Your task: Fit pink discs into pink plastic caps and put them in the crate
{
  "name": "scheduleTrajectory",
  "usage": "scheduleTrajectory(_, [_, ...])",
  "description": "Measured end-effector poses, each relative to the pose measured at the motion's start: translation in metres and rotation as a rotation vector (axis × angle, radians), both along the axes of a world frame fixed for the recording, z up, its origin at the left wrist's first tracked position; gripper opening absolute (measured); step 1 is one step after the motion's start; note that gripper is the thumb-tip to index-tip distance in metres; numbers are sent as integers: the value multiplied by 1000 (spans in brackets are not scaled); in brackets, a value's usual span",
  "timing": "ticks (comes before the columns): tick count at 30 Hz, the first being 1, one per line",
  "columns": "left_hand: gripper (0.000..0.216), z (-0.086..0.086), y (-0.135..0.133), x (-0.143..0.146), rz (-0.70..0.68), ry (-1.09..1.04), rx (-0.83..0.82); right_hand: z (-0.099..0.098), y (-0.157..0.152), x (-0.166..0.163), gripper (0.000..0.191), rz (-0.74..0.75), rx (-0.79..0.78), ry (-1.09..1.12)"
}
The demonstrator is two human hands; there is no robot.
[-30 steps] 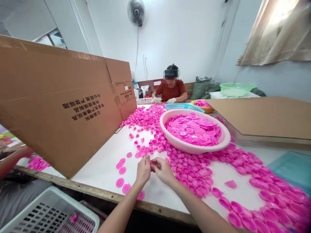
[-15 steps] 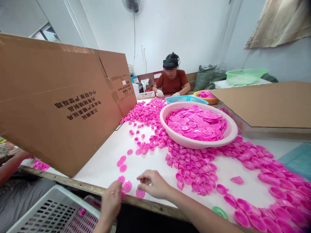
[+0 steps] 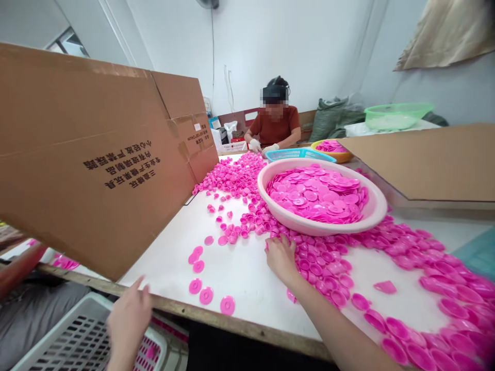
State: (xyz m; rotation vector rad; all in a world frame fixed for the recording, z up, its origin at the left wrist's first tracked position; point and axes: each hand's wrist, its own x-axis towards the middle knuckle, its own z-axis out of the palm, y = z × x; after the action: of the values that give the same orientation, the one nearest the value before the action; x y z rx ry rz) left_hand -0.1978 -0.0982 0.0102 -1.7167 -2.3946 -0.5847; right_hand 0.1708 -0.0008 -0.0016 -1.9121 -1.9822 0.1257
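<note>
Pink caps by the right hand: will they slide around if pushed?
Probably: the pink caps look thin and light, and their round dished shape seems apt to skid. Heaped loosely against the right hand, they would likely spill.

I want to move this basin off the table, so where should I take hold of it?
Probably by the flared rim of the pale pink plastic basin, from above on opposite sides, with two hands, thumbs on top and fingers under the lip. It is wide, round and full of pink discs, so one hand could tip it. Loose pink caps crowd its near side.
</note>
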Motion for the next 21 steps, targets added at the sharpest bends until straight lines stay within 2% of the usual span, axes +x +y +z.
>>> scheduleTrajectory(1, [36, 6, 21, 23, -35, 24, 67, 3, 0, -2, 24, 26, 35, 11])
scheduleTrajectory(3, [35, 12, 64, 70, -244, -4, 9, 7, -4, -9, 27, 136, 78, 38])
scheduleTrajectory(6, [37, 4, 115, 127, -292, 15, -159, 7, -15, -23, 26, 341, 13, 72])
scheduleTrajectory(8, [37, -6, 131, 149, -275, 34, -209, 3, -21, -31, 25, 418, -50, 103])
scheduleTrajectory(11, [32, -17, 135, 155, -286, 22, -188, -1, -22, -32, 36, 465, -136, 241])
scheduleTrajectory(13, [29, -16, 129, 149, -305, -28, -137, 0, -17, -25, 46, 447, -193, 379])
scheduleTrajectory(14, [27, -14, 125, 146, -324, -83, -106, 1, -13, -20, 44, 416, -199, 440])
scheduleTrajectory(16, [26, -7, 116, 145, -388, -282, -57, 2, -4, -11, 35, 350, -173, 532])
scheduleTrajectory(18, [26, -2, 105, 152, -487, -565, -83, 0, 3, -6, 32, 308, -175, 609])
scheduleTrajectory(21, [26, -3, 92, 173, -597, -894, -212, -7, 8, -7, 32, 291, -320, 747])
